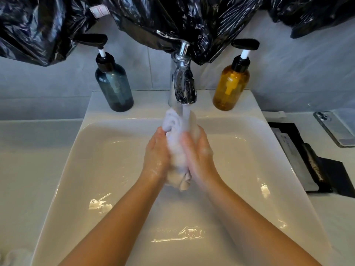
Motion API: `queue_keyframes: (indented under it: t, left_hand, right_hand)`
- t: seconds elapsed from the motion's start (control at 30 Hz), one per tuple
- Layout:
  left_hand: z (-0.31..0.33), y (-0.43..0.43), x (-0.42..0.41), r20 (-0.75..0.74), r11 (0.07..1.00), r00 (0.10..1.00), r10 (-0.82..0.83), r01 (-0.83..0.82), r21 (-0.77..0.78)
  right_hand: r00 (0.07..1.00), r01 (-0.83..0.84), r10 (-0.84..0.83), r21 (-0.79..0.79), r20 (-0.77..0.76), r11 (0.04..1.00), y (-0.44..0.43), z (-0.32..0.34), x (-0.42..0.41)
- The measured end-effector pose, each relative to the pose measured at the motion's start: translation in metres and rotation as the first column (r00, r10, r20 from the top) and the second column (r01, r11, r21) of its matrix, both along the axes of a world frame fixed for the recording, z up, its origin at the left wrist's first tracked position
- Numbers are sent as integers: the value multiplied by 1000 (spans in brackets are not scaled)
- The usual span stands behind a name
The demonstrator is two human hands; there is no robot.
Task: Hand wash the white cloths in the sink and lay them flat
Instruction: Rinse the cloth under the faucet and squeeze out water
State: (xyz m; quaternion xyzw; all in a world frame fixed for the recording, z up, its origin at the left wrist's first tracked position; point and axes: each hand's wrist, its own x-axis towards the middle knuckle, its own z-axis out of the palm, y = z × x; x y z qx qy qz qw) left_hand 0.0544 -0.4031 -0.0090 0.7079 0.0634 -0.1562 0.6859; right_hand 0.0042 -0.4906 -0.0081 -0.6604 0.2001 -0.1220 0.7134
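Observation:
A bunched, wet white cloth (177, 150) is held upright between my two hands over the middle of the white sink (99, 169). My left hand (156, 152) presses it from the left and my right hand (197, 154) from the right, fingers curled round it. Both hands are soapy. Water runs from the chrome tap (182, 81) onto the top of the cloth. The cloth's lower end hangs below my palms. Another white cloth (13, 256) shows at the bottom left corner on the counter.
A blue-grey pump bottle (115, 87) stands left of the tap, an amber pump bottle (231, 87) right of it. Black plastic sheeting (172, 18) hangs above. A phone (336, 127) and a black tray (307, 160) lie on the right counter.

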Motion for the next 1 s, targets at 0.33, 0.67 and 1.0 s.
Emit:
queue_keyframes:
  t: [0.33, 0.67, 1.0]
  left_hand:
    - [5, 21, -9, 145, 919, 920, -364, 380, -108]
    - [1, 15, -18, 319, 939, 897, -307, 230, 256]
    - [-5, 0, -21, 227, 960, 951, -210, 156, 234]
  right_hand:
    - [999, 12, -24, 439, 22, 898, -12, -2, -3]
    - [996, 46, -23, 268, -88, 962, -15, -9, 5]
    - [992, 119, -112, 140, -60, 983, -13, -5, 1]
